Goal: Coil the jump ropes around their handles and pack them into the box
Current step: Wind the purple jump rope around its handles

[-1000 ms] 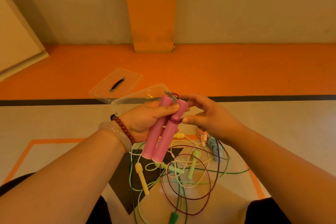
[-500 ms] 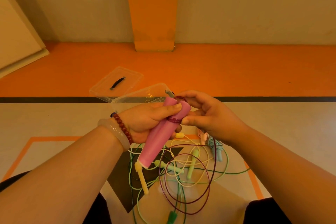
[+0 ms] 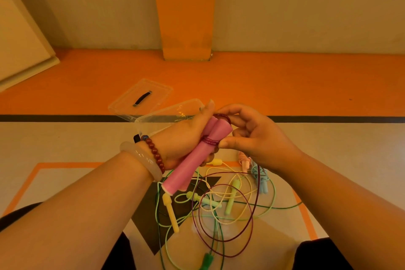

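Pink handles (image 3: 192, 164), two of them pressed side by side, sit tilted in the person's left hand (image 3: 182, 138), whose fingers are curled round them from behind. A purple cord (image 3: 210, 142) is wound in a few tight turns round the upper part of the pair. The right hand (image 3: 256, 140) is close against the top end, fingers curled over a loop of that cord and thumb tip touching the wound turns. From there the rest of the cord drops in loose loops to the floor (image 3: 306, 85).

Under the hands lies a tangle of other jump ropes (image 3: 219, 206) in green and pale yellow, with a yellow handle (image 3: 170, 212), a pale green handle (image 3: 231, 200), a blue handle (image 3: 262, 182) and a striped pink handle (image 3: 243, 159) among them.

The clear box (image 3: 162, 117) stands on the floor just beyond the hands, partly hidden by the left one. Its lid (image 3: 131, 104), with a dark grip, lies flat just behind it. A pale bangle (image 3: 140, 155) and a string of red beads (image 3: 156, 155) circle the left wrist.
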